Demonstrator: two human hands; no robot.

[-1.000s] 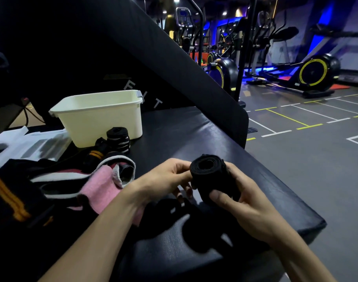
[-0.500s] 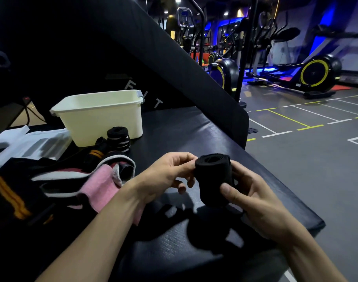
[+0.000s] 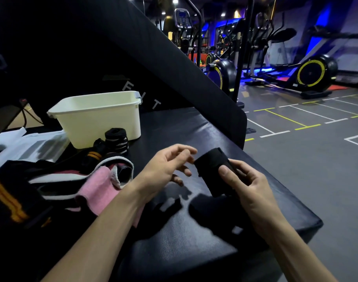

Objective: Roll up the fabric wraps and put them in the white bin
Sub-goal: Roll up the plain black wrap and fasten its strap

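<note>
R hand (image 3: pixel 249 184) gripped rolled black wrap (image 3: pixel 212 169), thumb pressed across its front, fingers curled behind; roll held above bench pad (image 3: pixel 194 241), near-right of centre. L hand (image 3: pixel 164 169) open, fingers loosely spread, empty; fingertips just beside roll's left edge, contact w/ it not clear. Left of L hand: unrolled wraps in a heap, incl. pink wrap (image 3: pixel 96 186) & black/white one (image 3: pixel 58 178). Beyond heap, a rolled striped wrap (image 3: pixel 116 140) stood upright on pad, just in front of white bin (image 3: pixel 96 117), far-left. Bin interior not fully visible. Gym machines (image 3: pixel 312 72) far right.
</note>
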